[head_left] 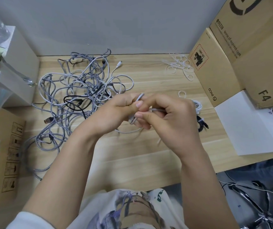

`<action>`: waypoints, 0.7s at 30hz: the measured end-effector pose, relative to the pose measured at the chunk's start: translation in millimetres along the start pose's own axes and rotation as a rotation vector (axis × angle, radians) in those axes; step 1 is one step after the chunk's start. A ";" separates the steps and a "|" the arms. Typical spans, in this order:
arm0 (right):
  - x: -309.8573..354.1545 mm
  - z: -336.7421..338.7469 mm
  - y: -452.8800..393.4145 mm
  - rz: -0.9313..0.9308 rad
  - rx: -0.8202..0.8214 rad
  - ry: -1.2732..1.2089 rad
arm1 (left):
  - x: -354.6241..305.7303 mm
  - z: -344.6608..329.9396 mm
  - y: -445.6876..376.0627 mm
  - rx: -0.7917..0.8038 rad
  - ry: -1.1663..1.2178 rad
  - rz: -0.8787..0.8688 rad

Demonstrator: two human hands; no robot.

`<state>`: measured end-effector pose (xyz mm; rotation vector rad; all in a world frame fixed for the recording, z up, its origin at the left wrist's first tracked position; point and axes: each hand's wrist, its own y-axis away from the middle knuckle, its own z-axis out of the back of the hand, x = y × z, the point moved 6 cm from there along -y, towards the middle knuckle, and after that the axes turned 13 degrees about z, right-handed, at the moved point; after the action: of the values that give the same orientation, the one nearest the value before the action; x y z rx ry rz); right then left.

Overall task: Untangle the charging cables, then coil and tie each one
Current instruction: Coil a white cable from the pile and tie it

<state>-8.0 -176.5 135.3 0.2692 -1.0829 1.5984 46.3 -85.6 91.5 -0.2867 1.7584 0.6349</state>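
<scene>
- A head-worn camera looks down at a light wooden desk (132, 156); every place below is given relative to the big tangle of charging cables (76, 91) lying on the desk's far left part.
- Just right of the tangle, both hands meet above the desk.
- The left hand (114, 113) has its fingers curled round a small bundle of pale grey cable (139, 98), thumb pressed against it, probably to keep the loops from springing apart.
- The right hand (163, 116) is curled too, fingertips pinching the same bundle from the other side. Whether it is winding a turn or fitting a tie cannot be told, because the fingers hide the middle of the bundle.
- A loose run of that cable (129, 131) droops under the hands to the desk and trails back toward the tangle.
- Further right of the tangle, beyond the hands, lie a white coiled cable (197, 105) and a black coiled cable (201, 123) (the black one carries a white tie), seemingly set apart as finished.
- Far right of the tangle, by the back wall, a heap of white ties (180, 66) lies next to a cardboard box (215, 76), within reach.
- Most of the cables are not yet untangled.
</scene>
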 end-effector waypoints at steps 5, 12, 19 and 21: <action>0.4 12.2 0.0 0.017 -0.132 -0.062 | 6.7 -0.1 4.9 0.115 0.074 0.145; 1.6 14.5 0.8 -0.006 -0.218 -0.125 | 3.3 -7.2 11.4 0.370 0.152 0.063; -16.8 -3.2 -3.7 -0.162 -0.102 -0.266 | -2.7 -4.6 6.4 0.362 0.552 -0.093; -24.2 -19.4 2.6 -0.278 0.041 -0.359 | -4.4 -1.6 3.4 0.328 0.658 -0.126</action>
<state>5.1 -177.7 107.1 0.7241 -1.2231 1.3515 44.5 -84.4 96.9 -0.4018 2.4115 0.1488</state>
